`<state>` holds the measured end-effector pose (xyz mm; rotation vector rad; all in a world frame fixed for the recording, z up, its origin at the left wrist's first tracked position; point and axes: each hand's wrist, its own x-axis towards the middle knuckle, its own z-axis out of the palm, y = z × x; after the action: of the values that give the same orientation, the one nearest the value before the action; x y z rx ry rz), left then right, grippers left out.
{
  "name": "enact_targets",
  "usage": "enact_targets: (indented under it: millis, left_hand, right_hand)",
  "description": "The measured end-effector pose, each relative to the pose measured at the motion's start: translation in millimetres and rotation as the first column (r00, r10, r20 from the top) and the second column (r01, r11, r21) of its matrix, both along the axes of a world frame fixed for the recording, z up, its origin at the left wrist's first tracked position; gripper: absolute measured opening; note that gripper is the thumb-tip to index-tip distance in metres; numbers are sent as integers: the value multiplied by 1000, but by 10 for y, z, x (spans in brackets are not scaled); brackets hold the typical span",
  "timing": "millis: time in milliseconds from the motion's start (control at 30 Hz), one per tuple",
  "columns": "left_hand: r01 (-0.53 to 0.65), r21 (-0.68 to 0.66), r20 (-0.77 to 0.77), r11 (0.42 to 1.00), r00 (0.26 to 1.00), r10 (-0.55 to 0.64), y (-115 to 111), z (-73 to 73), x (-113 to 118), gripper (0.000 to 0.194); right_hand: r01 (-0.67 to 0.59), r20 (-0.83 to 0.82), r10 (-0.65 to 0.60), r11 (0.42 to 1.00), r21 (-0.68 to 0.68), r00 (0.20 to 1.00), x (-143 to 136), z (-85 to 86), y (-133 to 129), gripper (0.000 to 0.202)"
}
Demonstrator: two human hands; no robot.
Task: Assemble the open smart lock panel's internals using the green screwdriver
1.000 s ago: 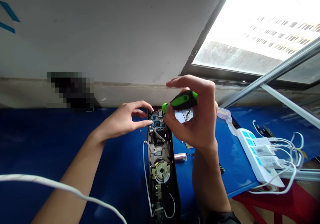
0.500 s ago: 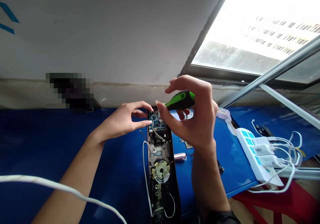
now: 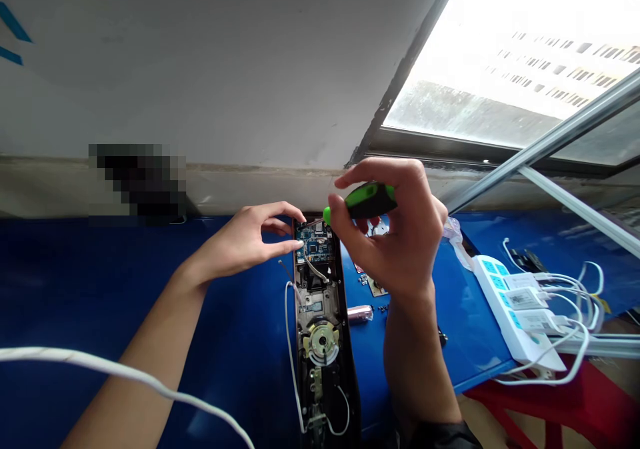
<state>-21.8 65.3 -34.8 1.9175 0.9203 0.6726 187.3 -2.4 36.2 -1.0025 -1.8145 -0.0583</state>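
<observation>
right hand [image 3: 407, 249] just shifted: thumb drawn back, fingers grasping the green-black screwdriver [image 3: 373, 199], aimed at the circuit board [image 3: 315, 251] in the open casing [image 3: 351, 375] on the worktop [image 3: 240, 342]. left hand [image 3: 253, 235] unchanged, fingertips at the board's left edge; can't tell if they pinch anything. looks like a regrip between turns.

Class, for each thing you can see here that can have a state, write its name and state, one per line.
Black housing, open, inner parts exposed
Circuit board, uncovered, inside the housing
Screwdriver, tilted; tip contact unclear
Right hand, closed around the screwdriver
Left hand, thumb and fingers apart, beside the board
Power strip, white adapters plugged in
Pink cylinder, lying on its side
</observation>
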Motion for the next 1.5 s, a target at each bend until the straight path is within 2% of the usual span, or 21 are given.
enact_targets:
  millis: [100,200,267,367,433,567,667,733,800,900,1033,1133,1233,1367,1500]
  left_hand:
    - [-5,-5,2,1000,1000,5,-2,7,0,40]
    - [5,-4,17,1000,1000,-5,-4,7,7,40]
    - [5,-2,12,1000,1000,-5,-5,5,14,39]
    - [-1,2,0,1000,1000,1,-7,5,21,37]
    - [0,7,0,1000,1000,0,-9,7,20,37]
    - [4,30,-10,1000,1000,-4,-11,10,10,38]
    - [2,53,-46,999,999,1,-19,38,-3,39]
    - [1,103,-69,995,998,7,-40,84,-9,41]
    - [-4,212,-98,977,995,26,-78,146,-6,42]
    - [-13,395,-163,919,983,84,-151,228,27,42]
    - [2,540,-168,842,980,105,-234,266,120,24]
    - [30,530,-151,848,987,60,-283,276,198,18]
    - [42,499,-154,865,987,41,-348,310,257,17]
    - [5,461,-166,888,983,81,-469,380,331,15]
    - [18,385,-237,923,968,80,-580,435,493,17]
  right_hand:
    - [-64,65,69,994,-87,995,11,58,-41,45]
    - [-24,63,26,999,-34,998,20,59,-45,38]
    - [0,47,3,999,-46,999,24,48,-37,33]
    - [-43,61,48,995,-92,997,27,42,-24,41]
    - [-61,62,65,996,-58,996,30,37,-13,45]
    - [-47,21,48,998,-39,999,45,32,1,35]
    - [-44,38,47,995,-86,998,62,74,-19,30]
    - [-38,47,43,993,-108,998,70,107,-44,29]
    - [-22,23,24,996,-87,999,75,123,-67,28]
    - [47,-59,-49,998,-38,997,90,120,-93,29]
    - [40,-154,-35,999,28,987,145,130,-125,29]
    - [25,-185,-10,996,82,983,215,155,-161,23]
    - [82,-101,-74,994,77,992,314,159,-211,23]
    - [127,-14,-127,991,-31,992,517,196,-327,33]
    - [34,27,-29,978,-206,999,811,306,-455,27]
